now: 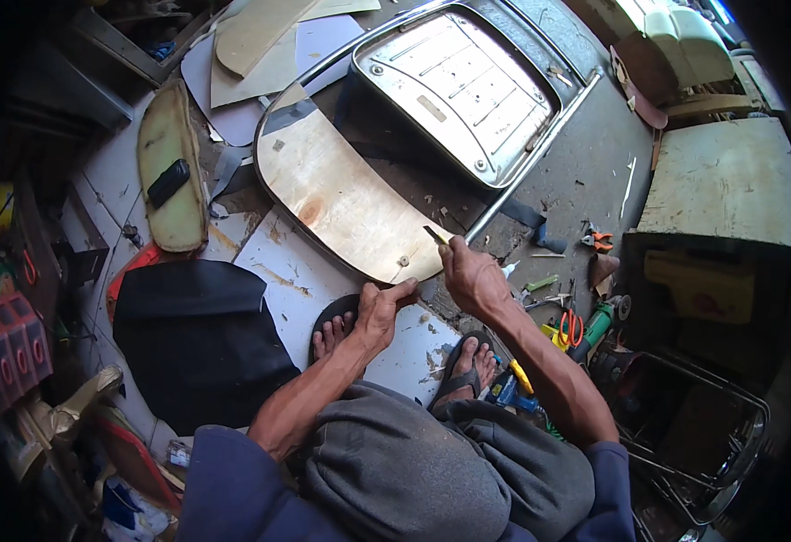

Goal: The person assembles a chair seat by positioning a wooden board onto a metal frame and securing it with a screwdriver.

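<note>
A curved plywood panel (332, 199) with a dark rim lies across a tubular chrome chair frame (535, 149), which holds a pressed metal plate (459, 108). My left hand (377, 312) is closed on the panel's near edge. My right hand (470, 285) is closed on a slim cutter (435, 236), whose dark blade sits at the panel's right end, near a small fixing. A piece of black material (197, 343) lies on the floor to my left, below a padded strip (165, 167) with a black object on it.
Sheet offcuts (255, 41) lie at the top. Pliers (599, 239), orange-handled scissors (572, 330) and a green angle grinder (608, 321) lie at the right, beside a wooden-topped box (711, 181) and metal frames (693, 406). A red organizer (12, 343) stands far left. My sandalled feet are near the panel.
</note>
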### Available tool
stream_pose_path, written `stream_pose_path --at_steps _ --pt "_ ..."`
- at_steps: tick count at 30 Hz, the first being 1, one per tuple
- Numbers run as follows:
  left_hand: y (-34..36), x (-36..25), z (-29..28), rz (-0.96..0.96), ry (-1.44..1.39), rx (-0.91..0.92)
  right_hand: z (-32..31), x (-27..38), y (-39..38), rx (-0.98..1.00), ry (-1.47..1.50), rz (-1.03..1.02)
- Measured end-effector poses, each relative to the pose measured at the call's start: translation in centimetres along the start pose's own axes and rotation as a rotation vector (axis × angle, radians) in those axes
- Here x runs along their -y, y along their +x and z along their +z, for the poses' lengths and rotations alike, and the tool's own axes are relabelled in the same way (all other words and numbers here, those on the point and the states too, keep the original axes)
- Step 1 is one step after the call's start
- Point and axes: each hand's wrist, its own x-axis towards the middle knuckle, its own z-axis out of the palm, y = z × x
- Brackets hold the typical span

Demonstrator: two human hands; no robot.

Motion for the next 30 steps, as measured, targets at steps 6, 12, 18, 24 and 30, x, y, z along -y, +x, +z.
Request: stream_pose_path --at_steps 6,12,18,24,30 --pt "-2.6 -1.7 -2.3 0.022 0.163 -0.114 -0.9 3.1 1.3 0.163 -0.07 -0.177" --pt "-1.8 -0.6 -4.0 -0.048 0.259 -0.03 1.3 2.3 1.2 0.339 -0.073 -0.172" --pt "-3.3 -3.5 -1.6 -0.06 0.243 -0.037 -0.8 4.4 1.8 0.539 -0.092 -0.123" --pt "-2.8 -3.6 -2.5 -0.18 0.324 -0.022 -1.8 2.7 3.0 0.646 0.017 -0.005" --pt "-2.9 -3.3 -3.1 -0.188 0.349 -0.048 -1.2 1.7 2.5 0.622 0.095 0.025"
